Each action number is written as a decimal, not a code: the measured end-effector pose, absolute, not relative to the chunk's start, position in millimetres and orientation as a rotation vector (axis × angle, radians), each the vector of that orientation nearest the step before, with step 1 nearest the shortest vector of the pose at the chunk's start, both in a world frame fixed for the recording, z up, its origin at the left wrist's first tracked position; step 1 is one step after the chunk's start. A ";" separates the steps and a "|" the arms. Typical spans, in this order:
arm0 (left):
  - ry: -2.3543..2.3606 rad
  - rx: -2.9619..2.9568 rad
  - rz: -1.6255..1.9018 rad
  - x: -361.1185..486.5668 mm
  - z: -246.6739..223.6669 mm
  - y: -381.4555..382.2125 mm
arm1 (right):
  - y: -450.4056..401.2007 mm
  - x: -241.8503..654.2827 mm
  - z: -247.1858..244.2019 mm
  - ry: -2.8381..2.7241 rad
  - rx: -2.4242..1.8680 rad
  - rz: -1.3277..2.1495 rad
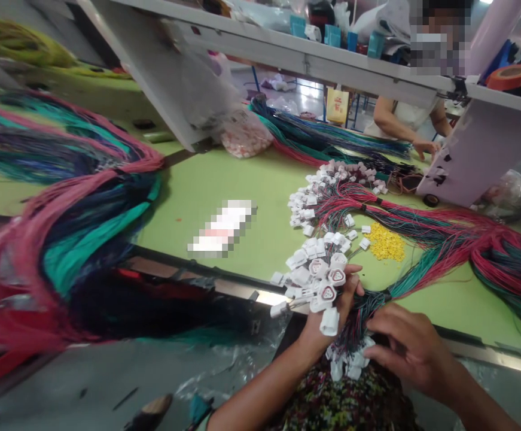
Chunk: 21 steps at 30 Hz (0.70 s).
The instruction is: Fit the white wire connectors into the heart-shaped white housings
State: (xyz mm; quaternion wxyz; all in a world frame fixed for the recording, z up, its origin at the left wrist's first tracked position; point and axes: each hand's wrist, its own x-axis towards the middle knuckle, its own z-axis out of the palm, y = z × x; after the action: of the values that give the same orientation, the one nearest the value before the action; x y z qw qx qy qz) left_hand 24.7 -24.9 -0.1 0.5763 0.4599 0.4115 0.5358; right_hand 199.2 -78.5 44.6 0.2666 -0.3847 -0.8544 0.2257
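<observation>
My left hand [346, 299] is closed round a bundle of thin wires below a cluster of white plug connectors [317, 269], which fan out above and to the left of it. Most of its fingers are hidden behind the connectors. A lower group of white connectors [350, 363] hangs from the dark wires [361, 314] over my lap. My right hand [415, 344] is at the right side of these wires, its thumb apart from its bent forefinger. The thumb tip is close by the lower connectors; I cannot tell whether it touches them.
Yellow small parts [384, 242] lie piled on the green table [224, 173]. More white connectors [309, 200] on red and green wires lie behind. A thick wire bundle [31, 257] drapes over the left edge. A shelf [282, 48] spans the back; another person's hand [426, 148] is beyond.
</observation>
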 end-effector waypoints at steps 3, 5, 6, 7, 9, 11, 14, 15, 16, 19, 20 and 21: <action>0.970 1.102 1.253 25.1 -1.7 -23.5 | -69.4 172.2 55.9 -2.058 -0.959 0.476; 0.902 1.032 1.261 24.7 -2.5 -22.7 | -65.8 158.1 56.7 -2.016 -0.925 0.473; 0.883 1.007 1.259 24.2 -2.4 -22.6 | -64.5 154.2 55.5 -1.992 -0.918 0.510; 0.884 1.005 1.257 23.4 -2.0 -22.6 | -63.1 152.9 53.4 -1.951 -0.923 0.570; 0.937 1.069 1.262 20.6 -0.2 -23.1 | -60.0 157.3 47.9 -1.813 -0.965 0.728; 0.945 1.179 1.249 16.7 2.1 -23.9 | -56.4 167.2 42.1 -1.651 -1.010 0.876; 0.835 1.359 1.171 10.7 6.0 -24.6 | -52.2 180.5 36.3 -1.519 -1.033 1.024; 0.805 1.410 1.141 9.4 7.3 -24.6 | -51.6 182.6 35.5 -1.504 -1.026 1.046; 0.799 1.448 1.118 8.7 8.3 -24.5 | -51.4 183.5 35.4 -1.504 -1.016 1.051; 0.854 1.500 1.083 10.0 9.9 -24.6 | -52.9 180.4 37.1 -1.612 -0.959 0.966; 0.869 1.513 1.083 11.0 9.7 -24.8 | -53.8 178.5 37.4 -1.679 -0.931 0.899; 0.878 1.531 1.091 12.0 9.3 -25.2 | -54.6 176.8 37.1 -1.745 -0.903 0.819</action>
State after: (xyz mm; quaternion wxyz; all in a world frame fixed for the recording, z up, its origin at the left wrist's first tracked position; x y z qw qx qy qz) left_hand 12.0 -25.2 9.3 0.5087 0.6353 0.3643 0.4527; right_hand 176.8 -54.6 37.1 0.4854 -0.3708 -0.7168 0.3364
